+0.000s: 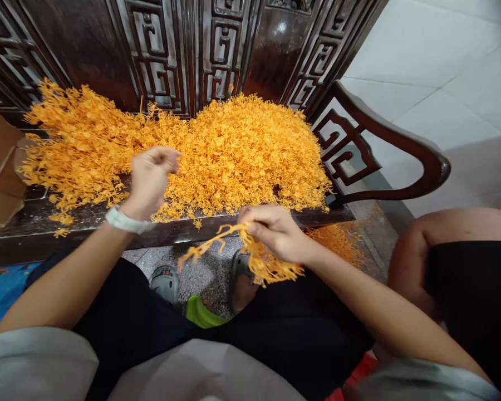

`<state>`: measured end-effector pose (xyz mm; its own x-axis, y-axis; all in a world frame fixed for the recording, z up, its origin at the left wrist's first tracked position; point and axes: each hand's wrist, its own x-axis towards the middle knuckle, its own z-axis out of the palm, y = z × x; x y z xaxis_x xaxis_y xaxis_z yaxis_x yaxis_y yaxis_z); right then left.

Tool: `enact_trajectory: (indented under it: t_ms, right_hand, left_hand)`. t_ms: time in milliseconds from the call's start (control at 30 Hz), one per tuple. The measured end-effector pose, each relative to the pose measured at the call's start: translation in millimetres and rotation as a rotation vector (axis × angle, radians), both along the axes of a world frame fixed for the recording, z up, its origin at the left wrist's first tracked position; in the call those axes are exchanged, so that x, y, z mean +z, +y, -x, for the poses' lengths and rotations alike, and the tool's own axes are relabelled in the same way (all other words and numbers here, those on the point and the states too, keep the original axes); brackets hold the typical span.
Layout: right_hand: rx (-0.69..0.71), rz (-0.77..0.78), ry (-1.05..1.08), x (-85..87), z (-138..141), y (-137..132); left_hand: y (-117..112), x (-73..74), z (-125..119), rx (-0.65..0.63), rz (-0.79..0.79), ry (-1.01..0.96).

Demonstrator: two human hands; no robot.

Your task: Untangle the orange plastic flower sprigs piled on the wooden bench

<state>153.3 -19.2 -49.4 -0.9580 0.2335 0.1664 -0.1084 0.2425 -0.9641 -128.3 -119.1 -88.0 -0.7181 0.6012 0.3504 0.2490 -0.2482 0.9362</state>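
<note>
A big heap of orange plastic sprigs (234, 150) covers the seat of a dark carved wooden bench (87, 220). My left hand (152, 175) hovers over the heap's front middle, fingers curled together in a pinch; what it holds, if anything, is too small to name. A white band sits on that wrist. My right hand (275, 231) is lower, just in front of the bench edge, closed on a bunch of orange sprigs (263, 262) that hangs down over my lap.
The bench's curved armrest (384, 150) sticks out at the right. A brown cardboard box (0, 167) stands at the left end. Another person's bare knee and dark shorts (455, 262) are close at the right. My sandalled feet (167, 281) rest on speckled floor below.
</note>
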Motion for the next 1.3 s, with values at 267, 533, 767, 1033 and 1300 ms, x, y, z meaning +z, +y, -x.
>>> enact_trajectory:
  t_ms: [267,533,767,1033,1300]
  right_hand:
    - [-0.359,0.439,0.089,21.4,-25,27]
    - [-0.499,0.724,0.205,19.1,-43,54]
    - [-0.547,0.690,0.358,14.6,-72,70]
    - [-0.389,0.584,0.255,15.7,-101,75]
    - [-0.148,0.413,0.182,18.5,-94,56]
  left_hand:
    - [40,46.1,-5,-0.313,0.186,0.548]
    - [128,128.7,-71,-0.210,0.120,0.869]
    - [98,93.5,-185,-0.628,0.329,0.564]
    - [94,94.7,-167,-0.763,0.322,0.577]
    - [94,69.5,-134,-0.530,0.276,0.580]
